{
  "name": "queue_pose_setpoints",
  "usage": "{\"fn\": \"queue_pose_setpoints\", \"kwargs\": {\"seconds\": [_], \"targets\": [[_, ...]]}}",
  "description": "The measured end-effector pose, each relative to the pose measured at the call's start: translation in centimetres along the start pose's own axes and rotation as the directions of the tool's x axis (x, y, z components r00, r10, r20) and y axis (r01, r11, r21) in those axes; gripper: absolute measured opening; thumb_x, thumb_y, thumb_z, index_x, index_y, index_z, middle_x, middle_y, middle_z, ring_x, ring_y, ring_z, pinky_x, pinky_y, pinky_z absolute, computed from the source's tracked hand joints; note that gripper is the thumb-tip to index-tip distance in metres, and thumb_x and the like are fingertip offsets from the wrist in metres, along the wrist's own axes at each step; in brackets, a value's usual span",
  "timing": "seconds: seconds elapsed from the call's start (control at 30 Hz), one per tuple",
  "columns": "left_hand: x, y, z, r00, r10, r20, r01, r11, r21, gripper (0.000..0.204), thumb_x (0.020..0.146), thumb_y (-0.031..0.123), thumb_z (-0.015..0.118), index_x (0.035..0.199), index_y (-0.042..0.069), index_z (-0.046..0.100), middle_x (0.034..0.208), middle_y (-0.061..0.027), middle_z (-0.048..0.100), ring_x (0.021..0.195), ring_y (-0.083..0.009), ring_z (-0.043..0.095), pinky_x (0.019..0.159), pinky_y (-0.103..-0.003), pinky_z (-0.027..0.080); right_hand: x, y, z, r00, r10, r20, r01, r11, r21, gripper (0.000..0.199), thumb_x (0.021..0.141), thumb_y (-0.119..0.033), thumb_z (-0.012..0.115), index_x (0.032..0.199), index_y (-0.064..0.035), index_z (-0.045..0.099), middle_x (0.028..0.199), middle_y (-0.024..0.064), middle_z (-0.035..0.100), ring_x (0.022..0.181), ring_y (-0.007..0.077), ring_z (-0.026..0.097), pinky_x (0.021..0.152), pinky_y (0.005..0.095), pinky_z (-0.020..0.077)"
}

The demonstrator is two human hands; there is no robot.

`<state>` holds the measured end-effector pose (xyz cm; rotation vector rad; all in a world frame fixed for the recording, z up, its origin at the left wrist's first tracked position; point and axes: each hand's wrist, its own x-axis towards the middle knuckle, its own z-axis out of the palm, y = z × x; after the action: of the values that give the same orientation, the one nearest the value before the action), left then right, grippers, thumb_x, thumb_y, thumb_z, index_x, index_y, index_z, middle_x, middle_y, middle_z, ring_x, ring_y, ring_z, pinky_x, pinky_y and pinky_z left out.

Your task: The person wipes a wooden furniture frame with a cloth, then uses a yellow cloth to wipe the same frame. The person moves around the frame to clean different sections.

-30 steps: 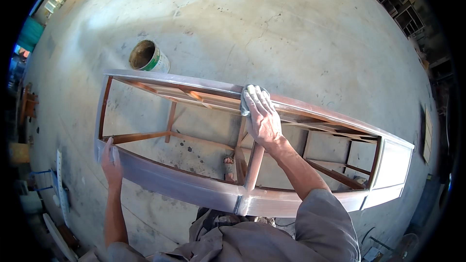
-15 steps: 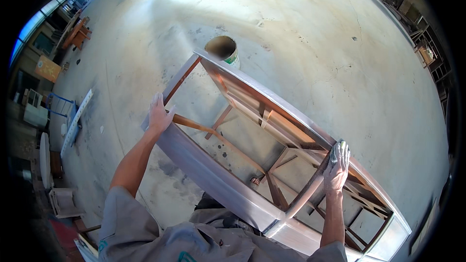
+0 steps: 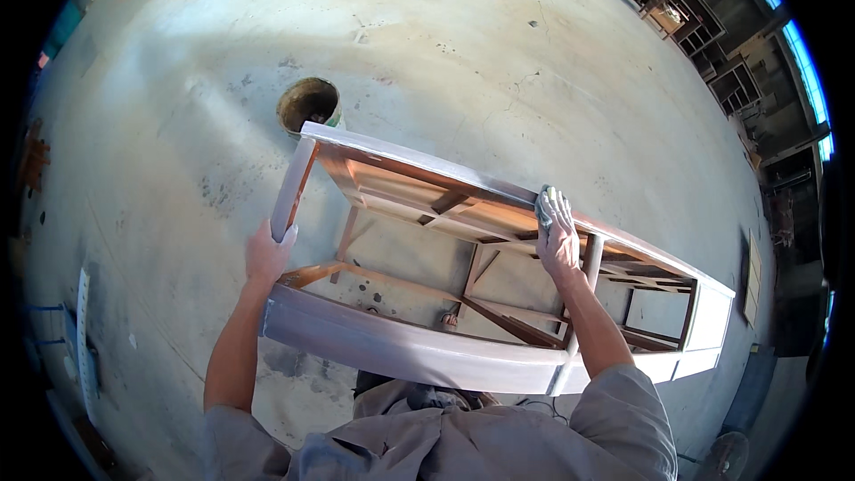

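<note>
A long wooden furniture frame (image 3: 419,344) stands in front of me, with whitish-grey outer rails, brown inner faces and slats across its open middle. My left hand (image 3: 270,252) is closed round the short rail at its left end, the thumb on the inner side. On the far long rail, left of the thick crossbar (image 3: 593,258), lies my right hand (image 3: 557,236). Its dusty fingers are extended together over a dark grey-green pad (image 3: 541,207), pressing it to the rail. Most of the pad is hidden under the palm.
An open bucket (image 3: 308,105), dark inside, sits on the concrete floor (image 3: 427,62) behind the frame's far left corner. At the left edge lies a white perforated strip (image 3: 85,338). Bare wooden frames (image 3: 684,9) are stacked along the far right. A round fan-like thing (image 3: 726,454) is at lower right.
My right hand has slid leftward along the far rail with the pad, away from the crossbar. My left hand keeps hold of the left end. The whole view has turned.
</note>
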<state>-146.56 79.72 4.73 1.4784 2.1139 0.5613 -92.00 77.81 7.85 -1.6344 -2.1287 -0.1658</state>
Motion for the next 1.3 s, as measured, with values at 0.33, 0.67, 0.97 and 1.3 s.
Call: {"fn": "queue_pose_setpoints", "kwargs": {"seconds": [0.33, 0.67, 0.97, 1.3], "targets": [[3.6, -3.2, -3.7, 0.994, 0.092, -0.057, -0.090, 0.995, 0.045, 0.041, 0.090, 0.041, 0.073, 0.098, 0.002, 0.062, 0.083, -0.0243, 0.071, 0.082, -0.0469, 0.070, 0.072, -0.053, 0.055, 16.4, -22.2, 10.7, 0.975, -0.223, -0.019, 0.222, 0.954, 0.202, 0.053, 0.084, 0.001, 0.062, 0.136, 0.0051, 0.055, 0.142, 0.0274, 0.056, 0.136, 0.0435, 0.051, 0.117, 0.0541, 0.0384], [6.3, -5.5, -5.8, 0.983, 0.182, -0.015, -0.182, 0.983, 0.025, 0.039, 0.092, 0.040, 0.071, 0.101, 0.004, 0.059, 0.076, -0.0237, 0.070, 0.076, -0.0467, 0.069, 0.071, -0.055, 0.055, 27.3, -35.9, 17.4, 0.951, -0.307, -0.035, 0.307, 0.928, 0.211, 0.052, 0.085, -0.004, 0.065, 0.135, 0.0073, 0.055, 0.144, 0.0271, 0.055, 0.138, 0.0420, 0.049, 0.118, 0.0514, 0.0375], [3.8, -4.5, -1.6, 0.985, 0.171, -0.017, -0.170, 0.985, 0.027, 0.040, 0.092, 0.042, 0.072, 0.100, 0.005, 0.059, 0.078, -0.0221, 0.071, 0.075, -0.0463, 0.069, 0.069, -0.055, 0.055, 22.4, -31.2, 17.2, 0.944, -0.325, -0.056, 0.329, 0.927, 0.179, 0.055, 0.083, -0.005, 0.066, 0.137, 0.0036, 0.056, 0.144, 0.0240, 0.055, 0.136, 0.0397, 0.051, 0.120, 0.0500, 0.0373], [5.0, -2.1, 1.0, 0.993, 0.115, -0.021, -0.114, 0.992, 0.048, 0.038, 0.092, 0.037, 0.072, 0.098, 0.002, 0.059, 0.082, -0.0252, 0.069, 0.081, -0.0479, 0.068, 0.070, -0.055, 0.052, 7.8, -9.6, 7.2, 0.980, 0.142, -0.141, -0.146, 0.989, -0.014, 0.042, 0.087, 0.006, 0.056, 0.129, 0.0068, 0.058, 0.137, 0.0285, 0.056, 0.130, 0.0453, 0.052, 0.114, 0.0512, 0.0404]]}}
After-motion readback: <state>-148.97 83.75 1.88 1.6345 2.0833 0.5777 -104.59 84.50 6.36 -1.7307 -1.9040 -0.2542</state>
